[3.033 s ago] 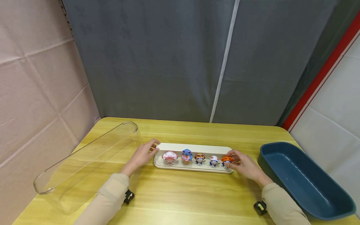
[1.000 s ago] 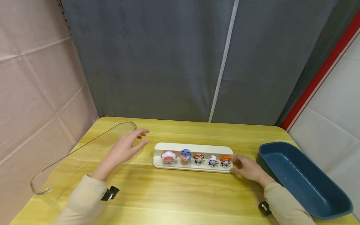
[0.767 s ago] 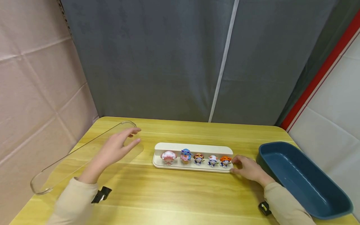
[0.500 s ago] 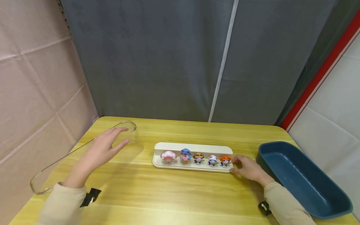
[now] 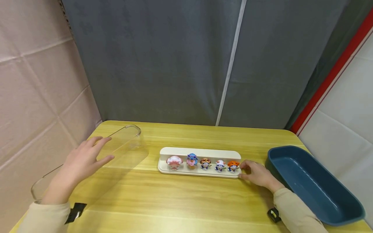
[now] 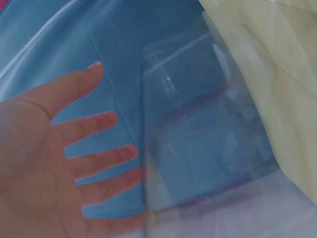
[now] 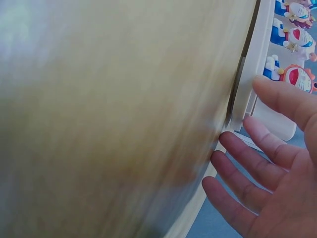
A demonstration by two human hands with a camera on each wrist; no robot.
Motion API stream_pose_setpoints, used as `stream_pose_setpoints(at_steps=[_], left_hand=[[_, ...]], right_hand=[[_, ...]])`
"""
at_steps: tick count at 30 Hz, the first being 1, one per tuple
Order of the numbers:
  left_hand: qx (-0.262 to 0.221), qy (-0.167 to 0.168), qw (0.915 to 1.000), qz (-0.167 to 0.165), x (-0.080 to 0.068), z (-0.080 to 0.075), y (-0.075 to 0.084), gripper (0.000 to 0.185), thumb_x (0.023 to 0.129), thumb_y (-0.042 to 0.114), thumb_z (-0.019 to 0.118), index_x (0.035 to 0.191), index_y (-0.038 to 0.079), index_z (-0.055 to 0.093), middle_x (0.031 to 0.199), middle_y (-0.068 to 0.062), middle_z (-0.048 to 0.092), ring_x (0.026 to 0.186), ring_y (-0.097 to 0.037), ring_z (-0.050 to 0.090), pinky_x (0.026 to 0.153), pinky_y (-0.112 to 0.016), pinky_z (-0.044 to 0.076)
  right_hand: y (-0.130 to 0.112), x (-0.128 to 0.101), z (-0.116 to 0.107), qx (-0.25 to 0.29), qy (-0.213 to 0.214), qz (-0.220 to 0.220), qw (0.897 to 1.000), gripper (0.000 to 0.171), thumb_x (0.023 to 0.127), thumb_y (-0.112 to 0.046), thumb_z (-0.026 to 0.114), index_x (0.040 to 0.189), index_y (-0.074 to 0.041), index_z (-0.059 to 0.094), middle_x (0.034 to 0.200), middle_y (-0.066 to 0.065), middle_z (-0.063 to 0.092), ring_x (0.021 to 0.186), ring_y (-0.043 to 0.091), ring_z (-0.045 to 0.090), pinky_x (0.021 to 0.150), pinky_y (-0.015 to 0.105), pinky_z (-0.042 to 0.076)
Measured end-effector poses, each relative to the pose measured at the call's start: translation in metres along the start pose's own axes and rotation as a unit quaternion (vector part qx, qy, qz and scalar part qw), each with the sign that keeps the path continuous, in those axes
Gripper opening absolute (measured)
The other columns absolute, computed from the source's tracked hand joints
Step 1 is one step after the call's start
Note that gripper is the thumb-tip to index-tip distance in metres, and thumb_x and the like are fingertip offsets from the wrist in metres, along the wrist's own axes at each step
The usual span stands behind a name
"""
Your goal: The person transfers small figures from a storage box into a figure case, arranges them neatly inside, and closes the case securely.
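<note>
A long clear plastic cover (image 5: 128, 142) lies slantwise on the left of the yellow table (image 5: 186, 200). My left hand (image 5: 83, 158) hovers over its middle with the fingers spread and holds nothing; the left wrist view shows the open palm (image 6: 44, 163) beside the cover's edge (image 6: 198, 148). A white tray (image 5: 201, 151) at the centre carries a row of several small figurines (image 5: 205, 163). My right hand (image 5: 254, 174) rests against the tray's right end with relaxed fingers. In the right wrist view its fingers (image 7: 257, 158) lie by the tray's end (image 7: 257, 54), near the orange figurine (image 7: 297, 77).
A deep blue bin (image 5: 314, 187) stands at the table's right edge, close to my right forearm. A grey curtain hangs behind the table and a pink sheet covers the left wall. Bare tabletop lies in front of the tray.
My left hand has left the tray's left end and swung left and back along the clear cover. The right hand slid from the orange figurine to the tray's end and stays there.
</note>
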State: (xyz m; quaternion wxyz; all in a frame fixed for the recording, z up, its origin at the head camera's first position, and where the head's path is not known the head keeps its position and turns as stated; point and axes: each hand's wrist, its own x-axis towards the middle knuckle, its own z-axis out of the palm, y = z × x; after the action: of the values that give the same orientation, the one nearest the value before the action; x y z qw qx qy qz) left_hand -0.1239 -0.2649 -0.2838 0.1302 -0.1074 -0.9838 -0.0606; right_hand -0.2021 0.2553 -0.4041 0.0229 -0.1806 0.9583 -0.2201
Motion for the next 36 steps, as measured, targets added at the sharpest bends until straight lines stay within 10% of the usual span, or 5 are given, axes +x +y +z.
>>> stream_pose_setpoints(at_steps=[7,36], left_hand=[[-0.013,-0.031,0.9989,-0.034,-0.012,0.010,-0.012,0.077,0.078,0.057,0.053,0.134,0.010,0.031,0.130,-0.027,0.028,0.110,-0.051,0.027,0.068,-0.071,0.025],[0.009,0.020,0.9990,-0.039,-0.024,0.036,-0.036,0.076,0.077,0.056,0.056,0.138,0.022,0.027,0.127,-0.028,0.030,0.102,-0.052,0.032,0.067,-0.066,0.028]], right_hand=[[-0.001,0.000,-0.001,-0.001,-0.002,0.007,1.000,0.029,0.072,-0.024,0.072,0.092,-0.009,0.057,0.088,0.002,0.056,0.079,0.020,0.050,0.072,0.040,0.044],[-0.001,0.000,0.000,0.004,-0.006,0.019,1.000,0.031,0.073,-0.028,0.072,0.093,-0.010,0.057,0.091,0.002,0.057,0.083,0.021,0.052,0.074,0.041,0.044]])
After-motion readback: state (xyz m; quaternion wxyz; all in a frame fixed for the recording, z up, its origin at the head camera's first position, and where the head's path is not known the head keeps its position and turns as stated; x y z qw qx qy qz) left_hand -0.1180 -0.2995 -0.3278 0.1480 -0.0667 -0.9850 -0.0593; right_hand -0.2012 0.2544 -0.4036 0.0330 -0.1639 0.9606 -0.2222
